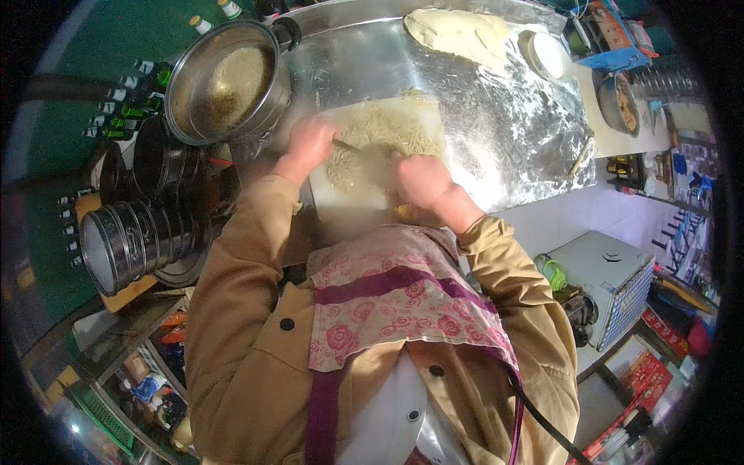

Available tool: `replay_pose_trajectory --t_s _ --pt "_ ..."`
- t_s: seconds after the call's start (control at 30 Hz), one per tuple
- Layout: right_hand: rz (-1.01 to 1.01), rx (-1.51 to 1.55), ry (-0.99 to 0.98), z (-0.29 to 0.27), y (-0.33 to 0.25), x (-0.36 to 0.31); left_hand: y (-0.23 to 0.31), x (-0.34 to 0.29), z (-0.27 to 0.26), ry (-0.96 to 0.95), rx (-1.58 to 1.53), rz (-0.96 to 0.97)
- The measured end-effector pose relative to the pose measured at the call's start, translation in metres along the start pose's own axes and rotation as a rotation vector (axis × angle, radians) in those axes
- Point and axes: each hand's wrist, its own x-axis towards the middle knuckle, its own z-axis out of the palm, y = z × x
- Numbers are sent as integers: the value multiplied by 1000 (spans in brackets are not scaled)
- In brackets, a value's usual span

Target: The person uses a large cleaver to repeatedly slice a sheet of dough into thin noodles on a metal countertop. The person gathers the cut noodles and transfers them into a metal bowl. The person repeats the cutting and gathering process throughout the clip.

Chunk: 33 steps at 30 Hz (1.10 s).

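Note:
A white board (pixel 328 195) lies on the metal worktop in front of me, spread with pale, finely chopped or shredded food (pixel 411 128). At the board's left edge my left hand (pixel 312 141) is closed in a fist round a tool with a dark handle (pixel 344 145). My right hand (pixel 425 183) is also closed, above the right half of the board. What it grips is hidden and smeared by motion. Between the two fists the area is blurred, so any blade there cannot be made out. A small yellow patch (pixel 404 211) shows below my right hand.
A large metal pot (pixel 175 101) stands left of the board with pale contents. Flattened dough (pixel 457 35) and a white bowl (pixel 549 56) lie at the far right of the floury worktop (pixel 535 132). Stacked metal steamers (pixel 128 240) and green bottles (pixel 128 112) are at left.

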Motion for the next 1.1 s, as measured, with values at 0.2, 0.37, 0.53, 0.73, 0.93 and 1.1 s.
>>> replay_pose_trajectory --t_s 0.2,0.37,0.53,0.73,0.93,1.1 --pt "-88 -15 -60 -68 -20 -3 1 8 14 -53 6 1" --pt "-48 72 13 -43 -2 2 6 12 20 -141 104 -7" --pt "-49 243 194 23 30 12 17 21 18 -172 152 39" --pt "-139 78 204 -27 33 1 25 11 -19 -58 85 59" --pt "-22 -210 53 -32 87 27 71 -10 -28 -192 30 -43" --pt "-2 -220 28 -26 78 36 67 -21 5 -183 22 -118"
